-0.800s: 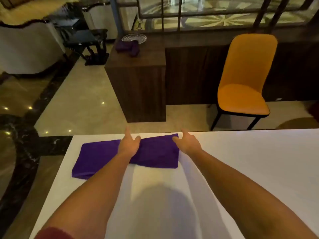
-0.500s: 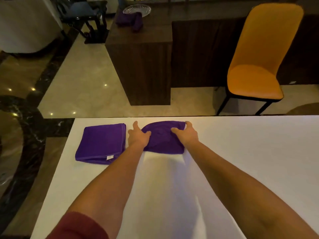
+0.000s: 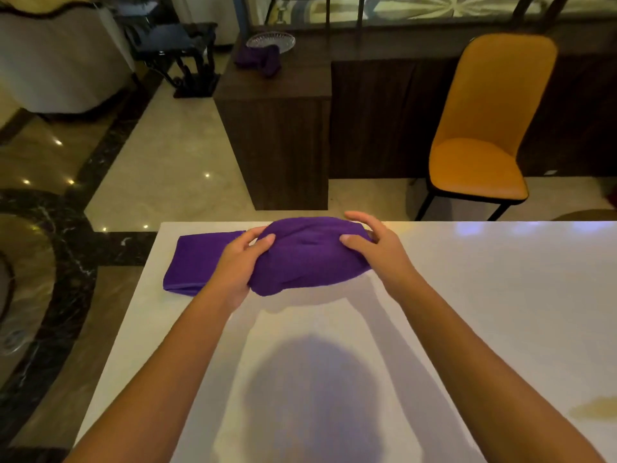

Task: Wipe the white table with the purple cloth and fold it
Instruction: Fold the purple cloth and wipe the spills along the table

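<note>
The purple cloth (image 3: 307,255) is bunched into a rounded bundle, lifted a little off the white table (image 3: 484,295) near its far edge. My left hand (image 3: 238,262) grips the bundle's left side and my right hand (image 3: 374,243) holds its right side, thumb pressed into the fabric. A second, flat folded purple cloth (image 3: 197,262) lies on the table at the far left, partly hidden behind my left hand.
A yellowish stain (image 3: 597,409) marks the table at the near right. Beyond the far edge stand an orange chair (image 3: 484,128) and a dark wooden cabinet (image 3: 283,135) carrying a glass dish (image 3: 271,40) and another purple cloth (image 3: 260,60). The table's left edge drops to marble floor.
My hands closed on the right-hand cloth, gathered it from flat into a bundle and raised it off the table. The left folded cloth stayed where it lay.
</note>
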Tool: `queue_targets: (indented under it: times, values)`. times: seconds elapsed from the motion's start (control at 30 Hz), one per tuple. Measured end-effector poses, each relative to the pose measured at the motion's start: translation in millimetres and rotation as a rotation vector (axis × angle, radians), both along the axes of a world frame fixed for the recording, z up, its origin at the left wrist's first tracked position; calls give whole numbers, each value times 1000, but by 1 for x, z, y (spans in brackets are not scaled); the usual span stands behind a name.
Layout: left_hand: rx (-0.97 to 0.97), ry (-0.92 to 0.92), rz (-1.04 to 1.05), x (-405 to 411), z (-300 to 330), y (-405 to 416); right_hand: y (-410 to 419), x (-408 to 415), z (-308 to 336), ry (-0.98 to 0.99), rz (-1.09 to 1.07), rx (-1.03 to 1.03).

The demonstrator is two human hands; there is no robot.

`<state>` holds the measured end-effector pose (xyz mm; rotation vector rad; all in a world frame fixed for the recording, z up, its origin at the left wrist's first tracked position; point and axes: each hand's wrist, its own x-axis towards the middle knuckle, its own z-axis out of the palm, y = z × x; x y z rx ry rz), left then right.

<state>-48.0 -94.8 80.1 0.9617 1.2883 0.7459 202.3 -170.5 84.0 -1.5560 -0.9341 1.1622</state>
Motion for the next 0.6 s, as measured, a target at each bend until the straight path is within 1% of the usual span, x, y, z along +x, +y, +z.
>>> queue_targets:
  times: [0.07, 0.1, 0.13, 0.23, 0.27, 0.37, 0.4, 0.5, 0.53, 0.6]
  values:
    - [30, -61, -18, -9, 18, -29, -28, -1, 25, 193, -1, 57]
    - [38, -51, -25, -10, 22, -44, -38, -6, 30, 223, 26, 53]
    - [38, -33, -14, -7, 25, -60, -48, -14, 34, 185, 56, 40]
    - [130, 139, 47, -4, 33, -96, -74, -34, 36, -89, 99, 54]
    - [177, 170, 44, -7, 38, -108, -85, -36, 36, -110, 92, 50]
    - [236, 111, -8, -22, 51, -129, -114, -33, 36, 5, 66, -7]
    - [250, 108, -48, -25, 56, -139, -125, -33, 37, 11, 68, -11]
    - [294, 154, -199, -32, 60, -169, -156, -33, 36, -58, 74, -7]
    - [280, 150, -231, -32, 59, -180, -166, -32, 35, -90, 84, -8]
    - [192, 116, -260, -33, 54, -201, -185, -31, 32, -131, 116, -12]
